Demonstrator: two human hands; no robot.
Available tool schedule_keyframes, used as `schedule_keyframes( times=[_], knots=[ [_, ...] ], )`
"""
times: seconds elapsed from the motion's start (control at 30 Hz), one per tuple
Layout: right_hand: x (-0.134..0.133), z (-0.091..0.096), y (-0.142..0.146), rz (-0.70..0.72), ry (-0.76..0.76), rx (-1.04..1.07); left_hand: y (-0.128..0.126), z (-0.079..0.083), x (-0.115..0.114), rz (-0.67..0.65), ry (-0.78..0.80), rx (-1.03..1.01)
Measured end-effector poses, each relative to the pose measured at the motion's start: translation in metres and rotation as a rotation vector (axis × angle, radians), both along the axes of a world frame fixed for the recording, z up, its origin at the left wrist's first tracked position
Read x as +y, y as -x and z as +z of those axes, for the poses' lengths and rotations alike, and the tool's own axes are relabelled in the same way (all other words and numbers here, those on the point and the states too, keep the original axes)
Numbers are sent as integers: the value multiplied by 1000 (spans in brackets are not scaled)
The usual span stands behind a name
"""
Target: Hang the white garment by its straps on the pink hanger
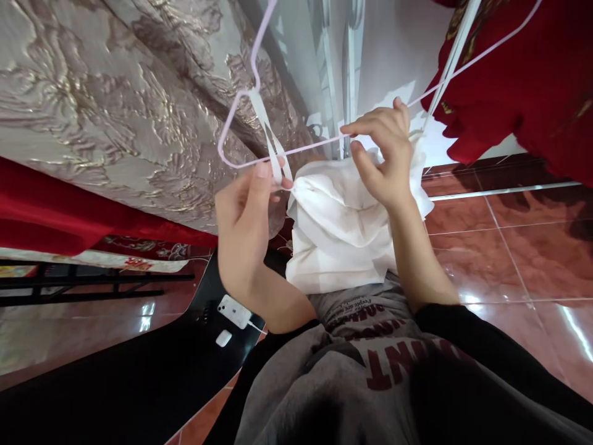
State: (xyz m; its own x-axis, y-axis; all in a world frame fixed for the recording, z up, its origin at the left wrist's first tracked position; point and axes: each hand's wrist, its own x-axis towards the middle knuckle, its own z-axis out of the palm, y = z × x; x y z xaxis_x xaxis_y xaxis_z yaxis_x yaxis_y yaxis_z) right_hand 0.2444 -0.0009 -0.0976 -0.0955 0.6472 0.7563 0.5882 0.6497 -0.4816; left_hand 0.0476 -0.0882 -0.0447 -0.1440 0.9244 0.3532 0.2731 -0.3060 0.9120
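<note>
A thin pale-pink clothes hanger [319,144] slants across the upper middle, its hook rising to the top edge. White straps [266,127] loop over its left end, and a white cloth garment [345,222] hangs below in front of my body. My left hand [248,225] pinches the straps at the bar, where they meet the gathered cloth. Over the hanger's middle, my right hand [384,151] has its fingers stretched along the bar, with the thumb held apart below. More white straps [451,62] cross the hanger's right end.
A beige embossed curtain [115,111] fills the left, with red cloth [69,204] beneath it. Dark red fabric [523,74] hangs at right. A black bench [139,377] carries a white phone [234,311] with a cable and a small white case [223,338]. The floor has reddish tiles [500,247].
</note>
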Motion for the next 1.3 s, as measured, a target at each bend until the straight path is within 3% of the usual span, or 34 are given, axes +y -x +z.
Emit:
schedule_keyframes(
  times=[0.1,0.23,0.33,0.4,0.57,0.67,0.8,0.9,1.0,1.07,1.17,1.2,1.3],
  knots=[
    [2,1,-3,13,4,23,2,12,-1,-38,-43,-58],
    [4,-2,-8,21,-26,13,8,26,20,-346,-59,-375],
    [6,-3,-11,41,5,-19,15,25,37,-261,-240,-592],
    [7,-3,-12,51,16,-39,20,15,42,-155,-305,-697],
    [2,0,-10,26,4,-11,28,-17,46,63,-164,-823],
    [-4,3,-10,21,-1,44,30,-24,48,24,-115,-749],
    [-9,8,-9,40,26,36,28,-25,52,1,-79,-851],
    [-12,9,-2,62,59,-8,16,-28,55,-76,21,-897],
    [-17,11,6,120,62,-54,-1,-29,56,-163,-28,-835],
    [-21,13,6,39,-51,77,-12,-30,56,-149,-88,-753],
    [-21,15,-3,-235,-200,528,-19,-31,58,-88,-115,-628],
    [-19,14,-9,-242,-161,661,-20,-31,58,-77,-118,-610],
    [-11,11,-23,-62,107,849,-19,-33,60,-53,-146,-619]
  ],
)
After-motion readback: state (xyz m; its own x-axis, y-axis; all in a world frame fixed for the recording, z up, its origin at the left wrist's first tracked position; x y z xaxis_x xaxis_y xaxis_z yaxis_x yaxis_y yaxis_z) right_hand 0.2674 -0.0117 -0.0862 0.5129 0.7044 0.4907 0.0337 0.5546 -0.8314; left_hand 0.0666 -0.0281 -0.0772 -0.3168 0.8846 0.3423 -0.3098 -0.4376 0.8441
